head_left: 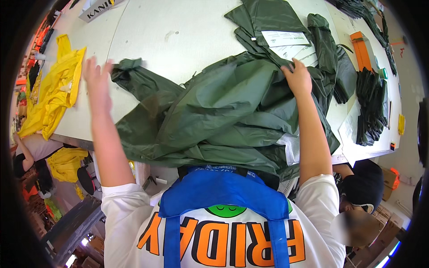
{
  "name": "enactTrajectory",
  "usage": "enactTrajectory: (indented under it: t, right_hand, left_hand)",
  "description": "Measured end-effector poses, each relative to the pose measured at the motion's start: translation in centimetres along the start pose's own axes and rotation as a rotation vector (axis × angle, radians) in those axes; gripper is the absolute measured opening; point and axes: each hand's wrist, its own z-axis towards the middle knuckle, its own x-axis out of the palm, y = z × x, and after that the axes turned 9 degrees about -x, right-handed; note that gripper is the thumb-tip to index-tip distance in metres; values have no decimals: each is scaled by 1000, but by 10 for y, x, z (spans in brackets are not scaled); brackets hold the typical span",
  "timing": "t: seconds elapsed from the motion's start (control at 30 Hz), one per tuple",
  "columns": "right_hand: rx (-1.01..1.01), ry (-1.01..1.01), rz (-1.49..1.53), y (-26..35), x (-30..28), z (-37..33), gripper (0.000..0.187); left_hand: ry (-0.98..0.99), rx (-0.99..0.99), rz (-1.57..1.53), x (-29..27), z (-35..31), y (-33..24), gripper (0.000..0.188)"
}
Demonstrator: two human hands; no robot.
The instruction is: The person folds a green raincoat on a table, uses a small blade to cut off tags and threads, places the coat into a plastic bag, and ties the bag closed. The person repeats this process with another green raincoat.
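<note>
A dark green waterproof garment [223, 102], looking like a jacket, lies rumpled over the table in front of me, its near part hanging against the edge. My left hand [97, 73] is raised beside the sleeve-like end [127, 67] on the left, fingers apart and smeared by motion, with nothing in it. At the upper right, my right hand [298, 79] rests on the garment's far edge, its fingers bent and spread against the fabric. A whitish mesh lining [290, 147] shows near my right forearm.
The white table [178, 27] carries yellow garments [58, 89] at left, folded dark green pieces [277, 18] with printed papers [286, 39], black bundles [371, 107] and an orange box [363, 51] at right. Other people [362, 183] are beyond both ends of the near edge.
</note>
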Motion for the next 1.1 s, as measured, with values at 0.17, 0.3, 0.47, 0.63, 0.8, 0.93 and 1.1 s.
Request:
enactTrajectory:
  t: [0.17, 0.3, 0.47, 0.63, 0.8, 0.93, 1.1]
  right_hand:
    - [40, 163, -69, -17, -1, 9, 25]
    - [-59, -200, 256, -28, -68, 9, 24]
    - [-78, -558, 1079, -19, -178, -52, 21]
    - [-625, -237, 603, 38, -195, -114, 7]
    - [-571, 483, 894, 74, -183, -161, 26]
    - [-181, 746, 570, 64, -174, -194, 37]
    - [-52, 677, 780, 57, -177, -192, 28]
  left_hand:
    - [604, 271, 428, 101, -93, -7, 70]
    - [1284, 216, 784, 117, -120, 38, 51]
    - [1073, 171, 395, 110, -105, -20, 45]
    - [1243, -823, -738, 170, -148, -80, 43]
    - [1106, -1078, -687, 234, -146, -16, 29]
    - [1010, -754, -783, 192, -146, -8, 24]
    - [986, -601, -856, 120, -152, -29, 38]
